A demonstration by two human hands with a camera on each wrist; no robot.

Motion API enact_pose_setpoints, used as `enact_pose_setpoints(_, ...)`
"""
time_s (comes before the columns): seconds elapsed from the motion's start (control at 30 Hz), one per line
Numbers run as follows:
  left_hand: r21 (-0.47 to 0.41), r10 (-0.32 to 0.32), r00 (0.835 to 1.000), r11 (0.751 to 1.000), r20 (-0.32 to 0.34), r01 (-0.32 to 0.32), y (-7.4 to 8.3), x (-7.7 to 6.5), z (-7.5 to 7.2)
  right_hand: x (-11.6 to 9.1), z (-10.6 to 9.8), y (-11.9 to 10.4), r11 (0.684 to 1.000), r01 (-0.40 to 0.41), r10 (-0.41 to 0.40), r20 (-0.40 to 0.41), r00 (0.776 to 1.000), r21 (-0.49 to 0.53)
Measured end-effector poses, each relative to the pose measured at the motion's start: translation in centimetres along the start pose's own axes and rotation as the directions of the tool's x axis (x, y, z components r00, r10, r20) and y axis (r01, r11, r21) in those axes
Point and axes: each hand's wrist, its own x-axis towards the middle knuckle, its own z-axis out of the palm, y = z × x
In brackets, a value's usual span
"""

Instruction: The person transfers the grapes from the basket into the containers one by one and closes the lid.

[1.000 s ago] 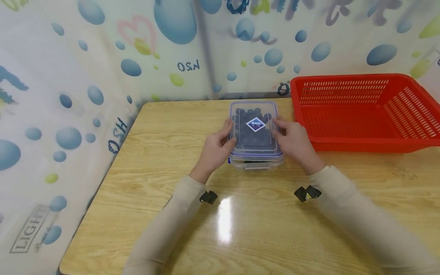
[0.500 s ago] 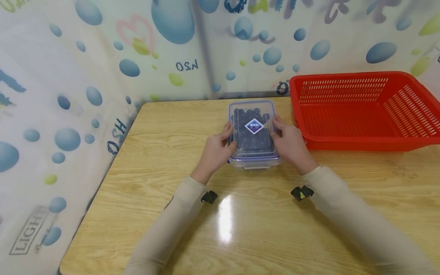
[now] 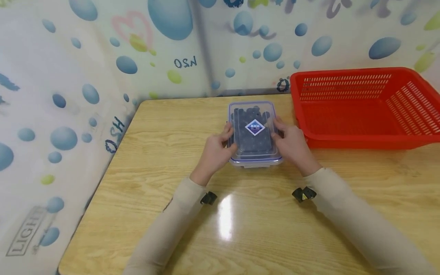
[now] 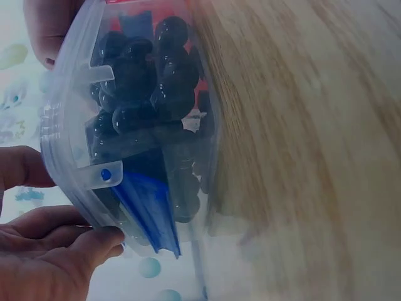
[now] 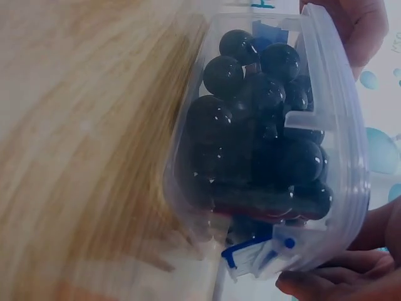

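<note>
A clear plastic food container (image 3: 259,165) full of dark, glossy round fruit, perhaps grapes (image 5: 210,119), stands on the table. Its clear lid (image 3: 254,153) has a blue edge line and a diamond-shaped label, and sits on the container's rim. At the lid's left edge my left hand (image 3: 214,152) grips with thumb and fingers apart. My right hand (image 3: 293,142) holds the opposite edge the same way. A blue clip (image 4: 147,210) hangs loose down the side in the left wrist view; another blue clip (image 5: 247,254) shows unfastened in the right wrist view.
To the right of the container stands a red plastic basket (image 3: 354,143) with slotted walls, close to my right hand. The wooden table (image 3: 268,229) meets a wall covering (image 3: 206,82) printed with blue drops at the back and left.
The lid's front edge has come down onto the container, and the gap beneath it has closed. Both hands have stayed at the lid's sides with little movement. The basket stays put.
</note>
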Motion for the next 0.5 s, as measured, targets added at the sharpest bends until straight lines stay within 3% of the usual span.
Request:
enact_pose_setpoints(0.3, 0.037, -0.068, 0.997, 0.997, -0.022, 0.069, -0.39, 0.67, -0.43, 0.69, 0.34, -0.73, 0.999, -0.001, -0.001, -0.04, 0.999, -0.034)
enact_pose_setpoints(0.5, 0.05, -0.076, 0.997, 0.996, -0.018, 0.077, -0.3, 0.93, -0.44, 0.94, 0.49, 0.01, 1.0, 0.023, -0.024, -0.046, 0.999, -0.013)
